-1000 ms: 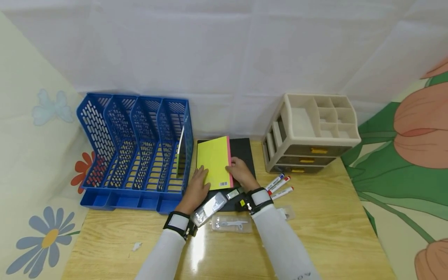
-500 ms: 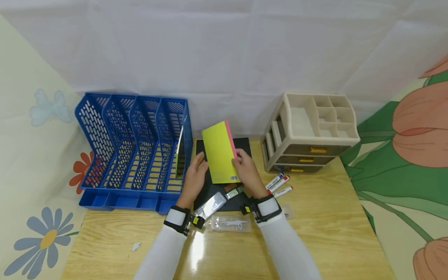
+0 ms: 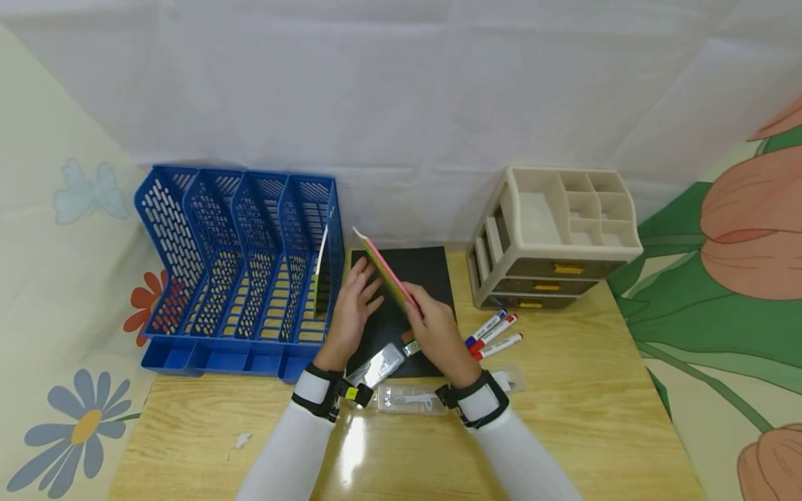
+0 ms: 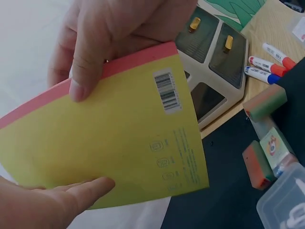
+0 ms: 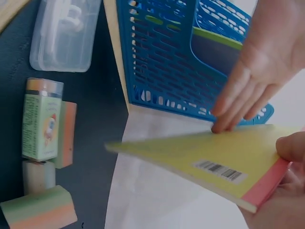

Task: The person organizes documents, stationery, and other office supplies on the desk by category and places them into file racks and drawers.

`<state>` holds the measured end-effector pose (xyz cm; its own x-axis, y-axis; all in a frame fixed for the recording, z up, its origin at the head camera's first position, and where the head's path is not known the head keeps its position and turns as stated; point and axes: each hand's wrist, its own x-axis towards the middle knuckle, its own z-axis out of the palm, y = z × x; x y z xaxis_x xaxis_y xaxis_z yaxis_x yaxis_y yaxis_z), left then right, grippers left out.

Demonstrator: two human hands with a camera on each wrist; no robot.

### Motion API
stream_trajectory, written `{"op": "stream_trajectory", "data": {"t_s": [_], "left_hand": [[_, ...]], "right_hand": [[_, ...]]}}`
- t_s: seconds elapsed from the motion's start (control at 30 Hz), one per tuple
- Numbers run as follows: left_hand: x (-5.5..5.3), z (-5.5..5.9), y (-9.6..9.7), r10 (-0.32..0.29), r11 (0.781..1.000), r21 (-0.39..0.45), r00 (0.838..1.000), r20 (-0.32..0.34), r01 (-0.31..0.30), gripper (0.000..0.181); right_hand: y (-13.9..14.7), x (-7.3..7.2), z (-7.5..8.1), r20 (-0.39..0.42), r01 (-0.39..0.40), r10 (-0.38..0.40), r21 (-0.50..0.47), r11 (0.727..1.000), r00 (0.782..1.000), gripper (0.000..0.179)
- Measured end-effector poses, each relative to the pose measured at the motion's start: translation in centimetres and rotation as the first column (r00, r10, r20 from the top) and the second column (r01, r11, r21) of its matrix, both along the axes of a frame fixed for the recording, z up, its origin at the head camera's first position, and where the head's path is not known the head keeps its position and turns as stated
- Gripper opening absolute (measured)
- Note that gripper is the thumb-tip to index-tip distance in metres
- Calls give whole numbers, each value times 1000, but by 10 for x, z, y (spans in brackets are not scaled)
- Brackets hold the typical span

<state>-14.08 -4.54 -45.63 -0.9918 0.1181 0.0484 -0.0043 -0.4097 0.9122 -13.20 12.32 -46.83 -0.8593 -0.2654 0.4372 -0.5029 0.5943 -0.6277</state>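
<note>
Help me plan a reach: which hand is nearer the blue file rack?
The left. The left hand is just beside the blue file rack, on its right; the right hand is farther to the right, holding the yellow notebook.

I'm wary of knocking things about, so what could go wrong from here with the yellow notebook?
The right hand pinches the yellow notebook at its pink edge, so it might swing or slip if the left hand, fingers outstretched, doesn't steady it. The three markers lie close beside the right hand and could be knocked and roll.
</note>
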Motion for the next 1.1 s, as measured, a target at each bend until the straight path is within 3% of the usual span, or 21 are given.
{"op": "stream_trajectory", "data": {"t_s": [0.23,0.37,0.53,0.63,0.73,0.87,1.0,1.1], "left_hand": [[4,8,2,15,990,143,999,-36,-10,57],[7,9,6,54,989,135,999,4,-54,53],[7,10,7,161,987,7,983,92,-162,44],[7,9,7,252,962,-133,962,108,-238,36],[9,7,6,302,935,-212,952,55,-284,32],[14,8,2,325,904,-285,945,-30,-320,28],[23,17,-9,306,865,-381,945,-116,-326,24],[31,28,-18,285,852,-408,945,-162,-327,23]], "right_hand": [[-2,12,-7,-68,-116,119,49,992,991,42],[-2,16,-13,-134,-145,154,75,987,979,46],[-3,21,-19,-178,-164,190,148,975,966,50],[-3,25,-22,-186,-160,201,212,964,962,53],[-2,27,-24,-189,-161,209,245,956,959,58],[0,28,-23,-192,-206,262,268,941,946,62],[9,28,-22,-165,-265,315,264,927,935,56],[20,25,-20,-144,-276,316,243,930,938,53]]}}
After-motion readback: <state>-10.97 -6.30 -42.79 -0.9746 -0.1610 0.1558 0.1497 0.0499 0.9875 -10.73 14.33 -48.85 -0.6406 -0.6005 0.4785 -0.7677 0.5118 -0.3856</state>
